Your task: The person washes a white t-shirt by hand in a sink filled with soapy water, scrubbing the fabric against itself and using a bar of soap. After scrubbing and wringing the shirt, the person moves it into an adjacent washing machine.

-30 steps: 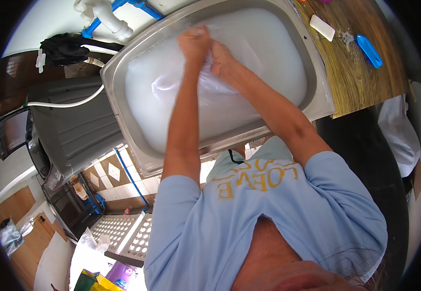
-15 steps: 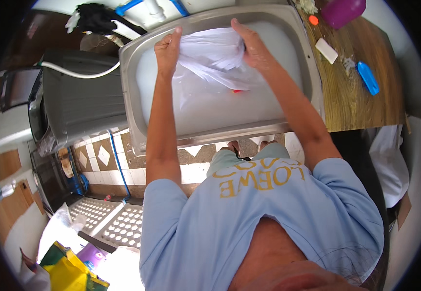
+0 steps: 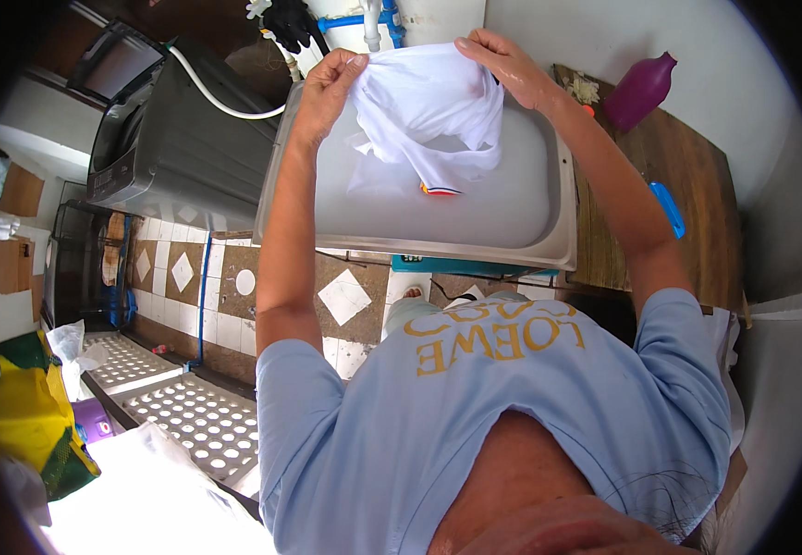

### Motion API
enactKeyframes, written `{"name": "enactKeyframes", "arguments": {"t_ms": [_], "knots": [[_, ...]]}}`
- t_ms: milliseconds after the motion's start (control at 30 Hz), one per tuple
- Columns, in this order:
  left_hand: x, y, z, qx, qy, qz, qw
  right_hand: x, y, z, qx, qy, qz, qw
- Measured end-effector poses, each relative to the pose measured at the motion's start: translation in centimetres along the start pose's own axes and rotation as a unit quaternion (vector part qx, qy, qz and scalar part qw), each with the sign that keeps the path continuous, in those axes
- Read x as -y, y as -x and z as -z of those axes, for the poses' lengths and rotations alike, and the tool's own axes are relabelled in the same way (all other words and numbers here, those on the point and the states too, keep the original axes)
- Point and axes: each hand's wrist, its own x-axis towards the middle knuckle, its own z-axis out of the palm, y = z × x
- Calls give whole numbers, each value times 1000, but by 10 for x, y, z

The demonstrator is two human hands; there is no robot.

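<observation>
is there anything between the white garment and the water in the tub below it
Nothing visible. The left hand and right hand hold the white garment up by its top edge, directly over the metal tub. Its lower end hangs at or just above the cloudy water, with only open space around it.

Bright daylight fills my view. The white wet cloth [image 3: 428, 111] glows at 12 o'clock, glare washes out 7 o'clock, and straight lines bend near the dark round rim.
</observation>
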Motion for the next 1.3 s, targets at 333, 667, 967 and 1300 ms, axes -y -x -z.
{"name": "enactKeyframes", "arguments": {"t_ms": [333,667,967,1300], "knots": [[-69,-15,-6,-89,-401,-258,874,46,-9,39,41,223,73,971],[-65,-26,9,-54,-268,-103,956,63,-16,45,63,338,126,931],[-67,-40,18,54,-23,63,996,72,-20,49,19,316,67,946],[-48,-43,20,100,101,146,979,62,-25,44,35,259,30,965]]}}
